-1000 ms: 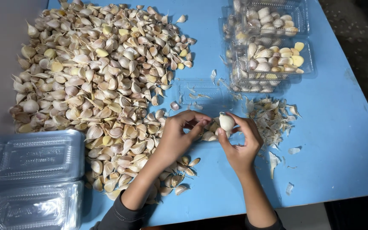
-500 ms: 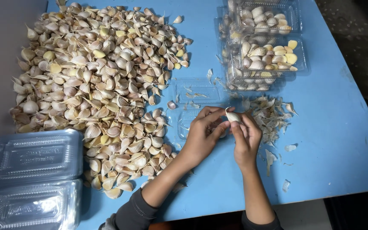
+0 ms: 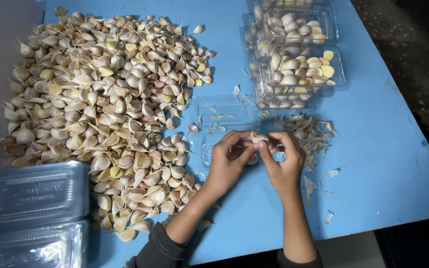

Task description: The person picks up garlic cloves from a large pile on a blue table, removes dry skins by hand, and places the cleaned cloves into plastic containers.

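Left hand (image 3: pixel 228 161) and right hand (image 3: pixel 285 161) both pinch one garlic clove (image 3: pixel 260 139) between fingertips, held above an open clear tray (image 3: pixel 223 111) on the blue counter (image 3: pixel 388 164). Large clove heap (image 3: pixel 100 109) lies left of the tray; loose skins (image 3: pixel 309 131) right of it; filled clamshells (image 3: pixel 296 54) beyond.

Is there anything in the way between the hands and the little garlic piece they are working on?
No. The left hand and the right hand both already pinch the garlic clove in their fingertips, over an open clear tray on the blue table. Nothing sits between the fingers and the clove.
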